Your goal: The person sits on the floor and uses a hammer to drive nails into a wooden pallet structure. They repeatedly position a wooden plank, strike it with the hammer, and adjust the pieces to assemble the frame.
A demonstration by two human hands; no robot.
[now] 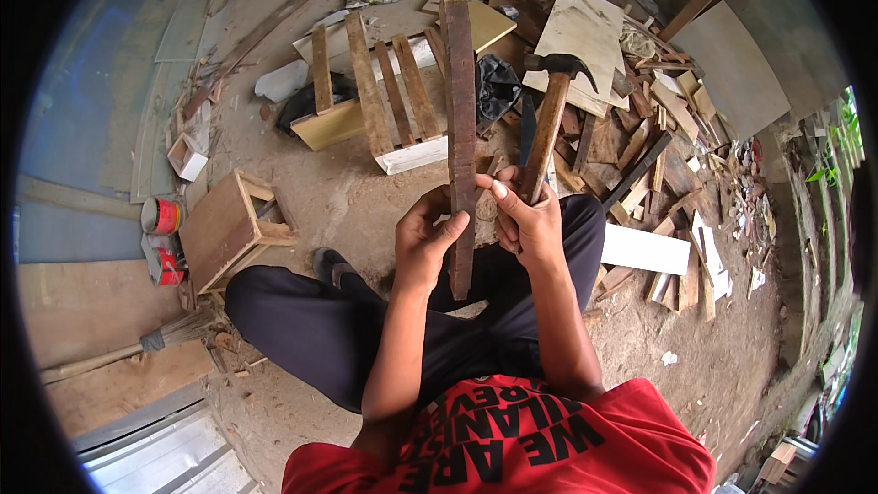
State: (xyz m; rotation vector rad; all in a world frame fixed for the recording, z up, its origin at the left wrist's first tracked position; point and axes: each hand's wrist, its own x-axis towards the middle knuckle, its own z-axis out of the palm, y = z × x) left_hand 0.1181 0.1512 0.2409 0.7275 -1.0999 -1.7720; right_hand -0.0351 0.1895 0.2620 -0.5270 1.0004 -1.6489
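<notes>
My left hand is closed round the lower part of a long dark brown wooden strip, its thumb lying across the front. The strip stands nearly upright in front of me, with its lower end over my lap. In my right hand is a claw hammer, gripped by its wooden handle, with the black head at the top and the claw turned to the right. A right fingertip reaches to the strip's edge near the left thumb. Whether something small is pinched there I cannot make out.
Ahead lies a slatted wooden frame. A wooden stool and red tins are at the left. Scrap wood is heaped at the right, beside a white board. A broom lies at the lower left.
</notes>
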